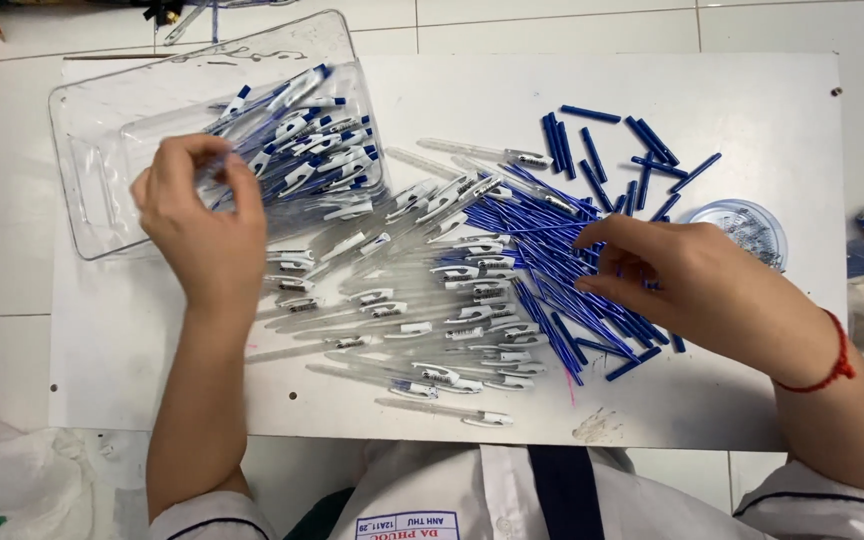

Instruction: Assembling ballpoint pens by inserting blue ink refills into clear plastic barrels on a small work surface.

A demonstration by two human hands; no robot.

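Hands apart: left hand (pixel 202 225) pinches a clear pen barrel (pixel 214 190), right hand (pixel 682 280) fingers thin blue refills (pixel 552 270).

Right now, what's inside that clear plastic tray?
The clear tray holds a heap of assembled blue-and-white pens. The left hand covers part of the pile, so what lies beneath it cannot be seen.

glossy clear plastic tray (pixel 92 150); clear plastic pen barrels (pixel 392 300); matt white board (pixel 752 100)
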